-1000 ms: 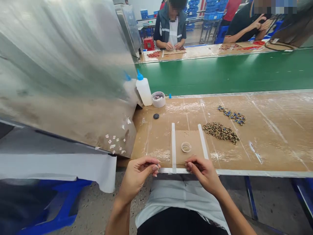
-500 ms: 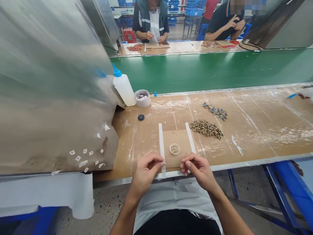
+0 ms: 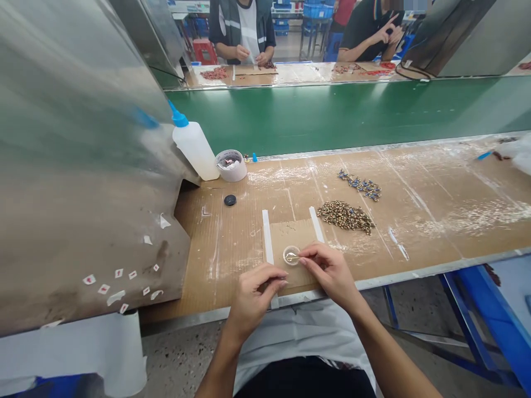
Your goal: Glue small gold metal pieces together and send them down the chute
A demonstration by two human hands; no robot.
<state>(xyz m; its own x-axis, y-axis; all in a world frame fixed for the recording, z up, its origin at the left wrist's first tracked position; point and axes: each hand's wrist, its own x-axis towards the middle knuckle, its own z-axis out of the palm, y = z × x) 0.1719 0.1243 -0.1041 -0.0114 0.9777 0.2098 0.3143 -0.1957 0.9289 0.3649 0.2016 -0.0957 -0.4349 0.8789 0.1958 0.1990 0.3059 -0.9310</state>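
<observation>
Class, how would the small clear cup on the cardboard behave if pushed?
The small clear cup looks low and wide, so it would probably slide, not tip. It seems thin and light, so the right hand beside it could likely flick it away.

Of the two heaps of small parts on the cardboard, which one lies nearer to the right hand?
The bigger golden-brown heap, close behind the right hand. The smaller bluish heap lies farther back, toward the green belt.
</observation>
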